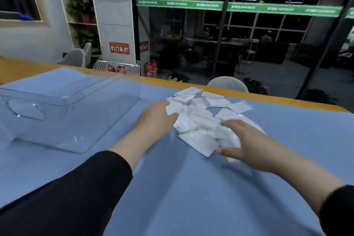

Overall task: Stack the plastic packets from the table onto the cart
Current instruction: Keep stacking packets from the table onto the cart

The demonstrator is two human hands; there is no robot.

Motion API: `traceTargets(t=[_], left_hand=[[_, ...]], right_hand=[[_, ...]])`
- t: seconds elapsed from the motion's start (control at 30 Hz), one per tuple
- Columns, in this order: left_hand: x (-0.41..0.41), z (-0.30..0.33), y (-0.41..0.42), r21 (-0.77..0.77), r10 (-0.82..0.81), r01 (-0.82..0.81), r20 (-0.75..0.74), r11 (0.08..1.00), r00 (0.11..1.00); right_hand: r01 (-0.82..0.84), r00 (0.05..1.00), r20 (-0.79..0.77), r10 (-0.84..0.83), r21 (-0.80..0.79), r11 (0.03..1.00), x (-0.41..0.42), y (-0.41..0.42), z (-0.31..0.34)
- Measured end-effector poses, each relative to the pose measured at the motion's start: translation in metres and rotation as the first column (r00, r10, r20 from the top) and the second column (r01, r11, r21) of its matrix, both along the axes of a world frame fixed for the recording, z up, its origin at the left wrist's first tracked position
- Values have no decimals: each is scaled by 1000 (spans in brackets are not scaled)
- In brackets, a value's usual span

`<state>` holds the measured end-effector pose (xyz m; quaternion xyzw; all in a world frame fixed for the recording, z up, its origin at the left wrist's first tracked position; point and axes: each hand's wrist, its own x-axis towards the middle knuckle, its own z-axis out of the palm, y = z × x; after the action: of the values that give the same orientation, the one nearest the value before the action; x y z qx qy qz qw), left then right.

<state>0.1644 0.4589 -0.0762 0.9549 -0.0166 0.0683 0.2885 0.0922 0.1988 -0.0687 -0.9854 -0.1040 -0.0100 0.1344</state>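
The left hand point(156, 116) and right hand point(247, 142), fingers spread flat, flank the loose heap of white plastic packets point(203, 117) on the blue-covered table point(191, 188), apparently gathering them; next comes scooping them up.

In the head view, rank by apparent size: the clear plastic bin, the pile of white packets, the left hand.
1. clear plastic bin, largest.
2. pile of white packets.
3. left hand, smallest, though it sits nearer the camera than much of the pile.
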Motion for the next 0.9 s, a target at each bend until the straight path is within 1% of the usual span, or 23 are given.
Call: traceTargets(t=[0.17, 0.33, 0.43, 0.47, 0.53, 0.63, 0.7, 0.77, 0.83, 0.9], left_hand=[[79, -8, -1, 80, 94, -85, -114, 993, 989], [107, -26, 3, 143, 160, -147, -83, 979, 984], [112, -30, 1, 200, 108, -92, -70, 975, 992], [112, -33, 1, 232, 96, -78, -68, 969, 993], [116, -36, 1, 238, 91, -73, -68, 968, 994], [124, -38, 4, 236, 78, -57, -81, 970, 994], [126, -40, 7, 236, 71, -50, -82, 971, 994], [127, -41, 10, 232, 69, -54, -57, 971, 996], [128, -40, 12, 227, 72, -63, -32, 972, 997], [130, -40, 13, 214, 78, -73, -16, 974, 997]], right_hand=[[61, 998, 10, -62, 55, 997, 72, 3, -4], [9, 997, 75, -17, 103, 995, 145, 22, -1], [-47, 992, 120, 36, 87, 995, 198, 52, -2], [-66, 993, 104, 57, 83, 994, 216, 64, -3], [-77, 997, 34, 74, 87, 993, 248, 82, -4], [-26, 995, -93, 33, 73, 997, 284, 93, -10], [-11, 993, -118, 12, 17, 1000, 294, 94, -15], [-12, 1000, -15, 11, -72, 997, 301, 95, -23], [0, 995, 95, 11, -117, 993, 305, 96, -29], [-11, 986, 162, 38, -164, 986, 304, 100, -31]])
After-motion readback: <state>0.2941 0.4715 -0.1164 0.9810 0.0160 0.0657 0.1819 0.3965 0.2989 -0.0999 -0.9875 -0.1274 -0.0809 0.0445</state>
